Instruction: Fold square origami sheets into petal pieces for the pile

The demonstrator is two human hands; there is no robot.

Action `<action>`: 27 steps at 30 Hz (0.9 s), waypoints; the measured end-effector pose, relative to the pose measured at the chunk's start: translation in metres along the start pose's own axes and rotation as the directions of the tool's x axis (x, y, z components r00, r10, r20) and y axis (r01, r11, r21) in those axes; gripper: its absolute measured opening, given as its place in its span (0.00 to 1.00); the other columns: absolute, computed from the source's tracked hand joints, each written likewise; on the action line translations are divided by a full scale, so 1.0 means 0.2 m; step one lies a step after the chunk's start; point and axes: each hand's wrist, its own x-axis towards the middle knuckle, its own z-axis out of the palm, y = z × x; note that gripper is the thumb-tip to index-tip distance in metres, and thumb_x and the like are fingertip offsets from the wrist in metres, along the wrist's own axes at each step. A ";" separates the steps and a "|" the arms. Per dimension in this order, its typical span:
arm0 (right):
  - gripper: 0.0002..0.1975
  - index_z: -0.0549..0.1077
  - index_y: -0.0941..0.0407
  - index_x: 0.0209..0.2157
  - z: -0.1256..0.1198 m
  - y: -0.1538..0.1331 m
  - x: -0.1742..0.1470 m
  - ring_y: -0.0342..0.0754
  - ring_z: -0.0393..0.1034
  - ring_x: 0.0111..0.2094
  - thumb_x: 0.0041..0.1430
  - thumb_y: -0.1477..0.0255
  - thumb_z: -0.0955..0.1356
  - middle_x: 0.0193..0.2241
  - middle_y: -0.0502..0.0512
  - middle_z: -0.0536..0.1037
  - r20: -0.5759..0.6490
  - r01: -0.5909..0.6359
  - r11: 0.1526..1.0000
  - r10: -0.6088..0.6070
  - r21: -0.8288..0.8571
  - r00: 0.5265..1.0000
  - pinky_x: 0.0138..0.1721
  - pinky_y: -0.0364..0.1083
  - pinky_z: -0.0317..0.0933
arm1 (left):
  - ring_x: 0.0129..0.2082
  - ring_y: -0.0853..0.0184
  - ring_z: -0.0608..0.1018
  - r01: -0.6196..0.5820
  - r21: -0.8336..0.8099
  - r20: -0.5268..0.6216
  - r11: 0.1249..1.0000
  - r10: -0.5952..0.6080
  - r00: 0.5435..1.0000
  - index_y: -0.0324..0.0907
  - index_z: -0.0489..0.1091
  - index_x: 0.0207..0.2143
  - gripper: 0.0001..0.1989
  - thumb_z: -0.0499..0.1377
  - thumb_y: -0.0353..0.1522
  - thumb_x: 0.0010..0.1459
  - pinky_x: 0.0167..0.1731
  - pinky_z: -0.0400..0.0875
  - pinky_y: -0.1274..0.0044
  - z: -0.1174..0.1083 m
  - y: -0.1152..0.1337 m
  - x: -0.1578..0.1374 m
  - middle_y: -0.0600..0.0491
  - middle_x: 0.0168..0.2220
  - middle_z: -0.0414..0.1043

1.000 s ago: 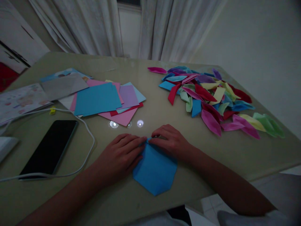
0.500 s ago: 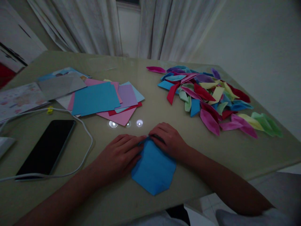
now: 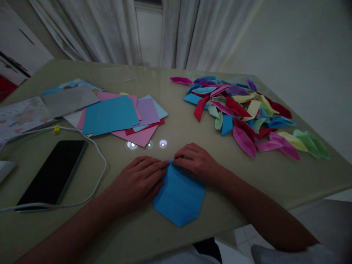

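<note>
A sheet of blue origami paper (image 3: 180, 198) with folded corners lies on the table in front of me, one corner pointing towards me. My left hand (image 3: 144, 179) rests along its left edge, fingers together, with the fingertips gripping the far corner. From the other side my right hand (image 3: 195, 161) pinches the same far corner, its fingers bent. The fingertips of both hands almost meet there. The fold beneath them is partly hidden.
Right of my hands is a heap of folded coloured paper pieces (image 3: 236, 108). Flat paper sheets (image 3: 110, 115) are stacked at the left. Nearer on that side lie a phone (image 3: 53, 172) and a white cable (image 3: 103, 176). A plastic sleeve (image 3: 70, 101) lies behind.
The fingers of my right hand have shifted slightly along the far corner of the blue origami paper. My left hand stays nearly in place; the paper has hardly moved.
</note>
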 end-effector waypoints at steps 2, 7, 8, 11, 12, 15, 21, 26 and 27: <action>0.11 0.81 0.57 0.46 0.00 0.00 0.00 0.52 0.75 0.44 0.77 0.74 0.65 0.43 0.60 0.84 -0.026 0.026 1.000 -0.026 -0.005 0.999 0.47 0.51 0.67 | 0.53 0.53 0.81 -0.004 -0.003 -0.007 1.000 0.004 1.000 0.39 0.76 0.54 0.13 0.56 0.32 0.75 0.55 0.69 0.59 0.01 0.00 0.00 0.46 0.60 0.80; 0.12 0.81 0.57 0.45 0.01 0.00 0.00 0.51 0.76 0.45 0.78 0.74 0.64 0.44 0.60 0.84 -0.033 0.045 0.999 -0.045 -0.003 0.998 0.49 0.50 0.69 | 0.54 0.54 0.81 -0.008 -0.009 -0.020 1.000 0.007 1.000 0.39 0.75 0.55 0.13 0.56 0.32 0.75 0.56 0.69 0.60 0.01 -0.01 -0.01 0.46 0.60 0.80; 0.12 0.81 0.57 0.45 0.01 0.00 0.00 0.51 0.76 0.45 0.78 0.74 0.64 0.45 0.60 0.85 -0.027 0.046 0.999 -0.046 -0.003 0.999 0.49 0.50 0.69 | 0.54 0.54 0.81 -0.006 -0.009 -0.020 1.000 0.005 1.000 0.39 0.75 0.55 0.12 0.56 0.32 0.75 0.56 0.69 0.60 0.01 -0.01 -0.01 0.46 0.60 0.80; 0.11 0.81 0.57 0.46 0.00 0.00 0.00 0.52 0.77 0.45 0.77 0.74 0.65 0.46 0.60 0.85 0.009 0.057 0.998 -0.057 -0.016 0.998 0.49 0.51 0.69 | 0.54 0.54 0.81 0.002 -0.008 -0.007 1.000 -0.002 1.000 0.39 0.75 0.55 0.13 0.55 0.32 0.75 0.56 0.69 0.60 0.00 0.00 0.00 0.46 0.60 0.80; 0.11 0.81 0.57 0.46 -0.01 0.00 0.01 0.52 0.77 0.45 0.77 0.74 0.65 0.46 0.60 0.85 0.028 0.060 0.998 -0.060 -0.020 0.998 0.49 0.51 0.69 | 0.54 0.53 0.81 0.005 -0.009 -0.001 1.000 -0.005 1.000 0.39 0.75 0.55 0.13 0.55 0.32 0.76 0.56 0.69 0.60 0.00 0.00 0.00 0.46 0.60 0.80; 0.10 0.81 0.57 0.46 -0.03 0.00 0.01 0.53 0.77 0.46 0.76 0.74 0.66 0.47 0.61 0.85 0.082 0.071 0.997 -0.070 -0.008 0.994 0.49 0.52 0.70 | 0.54 0.53 0.81 0.017 -0.018 0.017 1.000 -0.017 1.000 0.40 0.76 0.54 0.12 0.55 0.33 0.75 0.56 0.69 0.59 0.00 0.00 0.00 0.46 0.60 0.80; 0.10 0.81 0.60 0.46 -0.06 -0.01 -0.01 0.54 0.78 0.47 0.74 0.77 0.66 0.48 0.64 0.84 0.084 0.030 0.999 -0.034 0.042 0.996 0.48 0.51 0.74 | 0.54 0.54 0.80 0.035 -0.021 0.027 0.999 -0.034 0.999 0.41 0.71 0.65 0.20 0.54 0.33 0.75 0.56 0.69 0.60 0.00 0.00 0.00 0.44 0.60 0.79; 0.12 0.80 0.60 0.52 -0.03 0.01 -0.01 0.54 0.78 0.50 0.72 0.78 0.66 0.51 0.65 0.83 0.054 -0.053 0.991 0.046 0.127 0.997 0.52 0.52 0.74 | 0.56 0.53 0.78 0.018 0.003 0.049 1.000 -0.018 0.999 0.41 0.72 0.64 0.19 0.54 0.33 0.75 0.58 0.68 0.60 0.01 0.00 0.01 0.45 0.62 0.78; 0.13 0.80 0.60 0.53 -0.02 0.01 -0.01 0.54 0.78 0.51 0.73 0.77 0.66 0.52 0.65 0.83 0.049 -0.037 0.992 0.031 0.119 0.998 0.52 0.52 0.74 | 0.56 0.53 0.78 0.015 0.005 0.051 1.000 -0.015 0.999 0.41 0.72 0.64 0.19 0.54 0.33 0.75 0.58 0.67 0.60 0.01 0.00 0.01 0.46 0.63 0.78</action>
